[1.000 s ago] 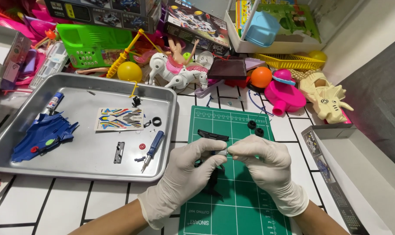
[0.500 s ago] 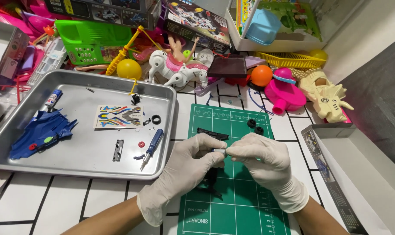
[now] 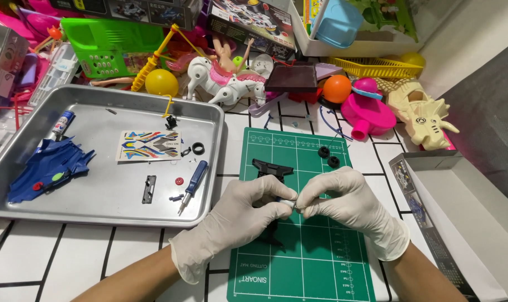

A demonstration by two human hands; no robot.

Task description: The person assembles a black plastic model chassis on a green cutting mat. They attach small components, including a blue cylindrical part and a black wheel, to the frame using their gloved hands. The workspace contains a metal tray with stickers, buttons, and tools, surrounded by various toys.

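Here, item by item. My left hand [image 3: 240, 215] and right hand [image 3: 343, 201], both in white gloves, meet over the green mat [image 3: 321, 263]. Fingertips of each are pinched narrow on one small silvery part [image 3: 292, 204], held between them just above the mat; what it is I cannot tell. Its long axis looks to run left to right, from one pinch to the other. Both hands are equally near it, each at one end.

Under my left fingers lies a dark piece [image 3: 270, 237], mostly hidden. Beyond the hands on the mat: a black bracket [image 3: 272, 166] and two small black wheels [image 3: 327, 156].

To my left, the metal tray [image 3: 19, 193] holds a blue car shell [image 3: 44, 168], a sticker sheet [image 3: 149, 144] and a screwdriver [image 3: 193, 182].
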